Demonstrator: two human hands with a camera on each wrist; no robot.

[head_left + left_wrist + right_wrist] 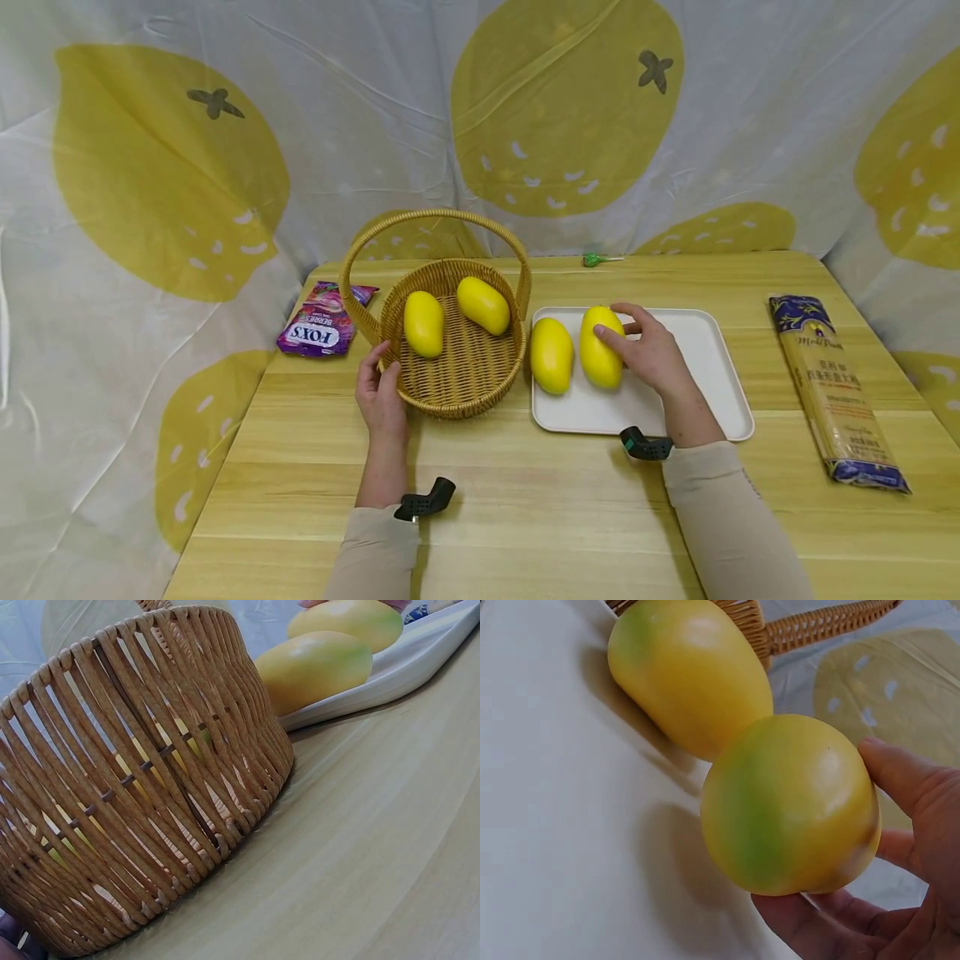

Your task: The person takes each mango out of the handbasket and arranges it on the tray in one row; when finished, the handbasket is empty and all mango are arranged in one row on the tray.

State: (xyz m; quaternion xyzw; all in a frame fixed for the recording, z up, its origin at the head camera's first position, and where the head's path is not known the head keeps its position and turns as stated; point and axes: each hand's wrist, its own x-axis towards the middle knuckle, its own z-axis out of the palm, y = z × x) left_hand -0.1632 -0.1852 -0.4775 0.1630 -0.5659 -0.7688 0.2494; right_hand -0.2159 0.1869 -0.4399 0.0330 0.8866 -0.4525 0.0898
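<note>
My right hand (652,354) holds a yellow mango (602,348) between thumb and fingers over the white tray (705,367). In the right wrist view, this mango (787,806) shows a green patch and casts a shadow on the tray. A second mango (551,356) lies on the tray's left part, beside the held one. My left hand (381,400) holds the wicker basket (457,408) at its left rim, near the handle's foot. Inside the basket lie two more mangoes, one at left (424,325) and another at right (483,306). In the left wrist view, the basket's woven side hides most of them.
A purple Fox's candy bag (318,321) lies left of the basket. At the table's back edge is a green lollipop (594,260). A pack of spaghetti (836,392) lies right of the tray. A lemon-print cloth (360,125) hangs behind the wooden table (510,517).
</note>
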